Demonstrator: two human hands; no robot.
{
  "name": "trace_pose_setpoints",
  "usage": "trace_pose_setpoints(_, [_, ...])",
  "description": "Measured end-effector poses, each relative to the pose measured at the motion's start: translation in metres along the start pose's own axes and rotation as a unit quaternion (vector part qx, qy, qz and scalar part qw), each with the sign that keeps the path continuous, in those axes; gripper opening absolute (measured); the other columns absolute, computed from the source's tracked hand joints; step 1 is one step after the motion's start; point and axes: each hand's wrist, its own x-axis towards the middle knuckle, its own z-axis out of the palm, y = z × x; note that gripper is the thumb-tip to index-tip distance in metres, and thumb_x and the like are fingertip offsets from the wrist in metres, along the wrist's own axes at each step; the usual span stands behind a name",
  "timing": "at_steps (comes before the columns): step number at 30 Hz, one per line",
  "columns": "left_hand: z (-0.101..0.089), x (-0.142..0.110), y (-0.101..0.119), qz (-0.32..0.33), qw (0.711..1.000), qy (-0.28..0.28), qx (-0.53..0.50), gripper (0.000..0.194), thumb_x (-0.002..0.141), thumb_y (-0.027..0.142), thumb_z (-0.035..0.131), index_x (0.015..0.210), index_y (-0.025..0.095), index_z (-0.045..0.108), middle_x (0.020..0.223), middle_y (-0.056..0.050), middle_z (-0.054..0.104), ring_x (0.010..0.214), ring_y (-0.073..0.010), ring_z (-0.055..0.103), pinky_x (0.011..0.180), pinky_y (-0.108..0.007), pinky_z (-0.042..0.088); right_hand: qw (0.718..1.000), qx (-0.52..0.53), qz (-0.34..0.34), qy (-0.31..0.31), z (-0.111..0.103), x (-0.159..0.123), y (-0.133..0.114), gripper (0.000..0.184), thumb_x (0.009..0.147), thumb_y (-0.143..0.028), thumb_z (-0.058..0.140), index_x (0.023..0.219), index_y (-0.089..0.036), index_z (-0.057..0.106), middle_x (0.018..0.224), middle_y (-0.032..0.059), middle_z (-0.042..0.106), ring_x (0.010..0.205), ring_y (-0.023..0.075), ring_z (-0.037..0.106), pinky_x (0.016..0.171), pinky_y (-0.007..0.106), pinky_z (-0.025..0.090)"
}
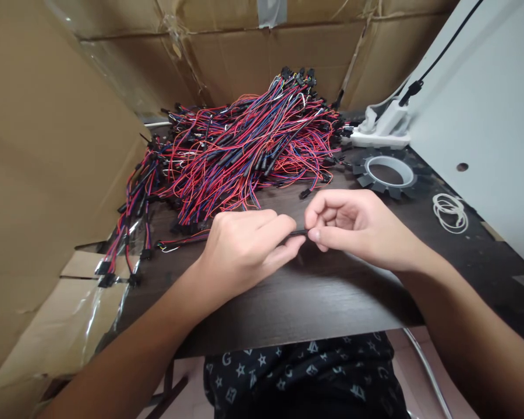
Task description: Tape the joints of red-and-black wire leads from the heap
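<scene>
Held near to each other in the middle, above the dark surface (323, 297), and almost touching at the fingertips. With left hand (248, 244), closed from above around a thin black piece (297, 233), thumb and fingers together on it. With right hand (353, 227), pinched on the other end of the same thin black piece between thumb and forefinger, with the remaining fingers curled and a hollow palm. Between the two hands, only a short part of this piece visible; the rest hidden inside the left hand. On the other side of the left hand, lying on the surface, some red and dark wires with a white loop (181, 240); not possible to tell for certain if joined to the held piece.

Behind the hands, a large heap of wires (253, 145), red, blue and black, with black connectors at many ends. At the left, a smaller bunch of wires (128, 221), reaching down over cardboard (87, 314) and clear tape. At the right behind the right hand, a roll (405, 169) with dark strips all around its rim, and just behind it a white power strip (375, 139) with plugs in it. Farther right, a coil of thin pale cord (449, 213), near to a white panel (475, 116). At the back, a cardboard wall (266, 58). Below the front edge of the surface, dark patterned clothing (297, 372).
</scene>
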Motion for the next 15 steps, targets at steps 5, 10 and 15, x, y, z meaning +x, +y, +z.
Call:
trace_pose_setpoints(5, [-0.0004,-0.002,-0.0008,0.029,0.999,0.018,0.039,0.027,0.087,0.028,0.058,0.062,0.018,0.057,0.055,0.002,0.058,0.049,-0.0091,0.053,0.05,-0.024,0.035,1.0,0.008,-0.003,-0.006,0.0006,-0.0005,-0.0011,0.006,0.074,-0.01,0.058,0.072,-0.014,0.054,0.058,-0.0013,0.055,0.051,0.0078,0.05,0.048,0.019,0.038])
trace_pose_setpoints(10, [-0.0003,-0.0036,-0.0008,0.033,0.997,0.032,0.061,0.032,0.087,0.028,0.058,0.057,0.019,0.054,0.05,0.003,0.05,0.046,-0.0095,0.047,0.048,-0.026,0.031,0.999,0.033,-0.002,-0.022,0.0006,-0.0011,-0.0025,0.01,0.073,-0.01,0.061,0.071,-0.014,0.053,0.055,-0.0023,0.054,0.05,0.0075,0.05,0.046,0.018,0.037])
trace_pose_setpoints(15, [-0.0004,-0.0035,-0.0006,0.033,0.997,0.051,0.051,0.034,0.085,0.026,0.06,0.054,0.017,0.05,0.048,0.004,0.043,0.044,-0.008,0.039,0.046,-0.026,0.027,0.998,0.057,0.004,-0.025,0.0014,-0.0017,-0.0036,0.013,0.074,-0.012,0.065,0.07,-0.013,0.053,0.055,-0.0029,0.053,0.051,0.0072,0.05,0.048,0.018,0.037])
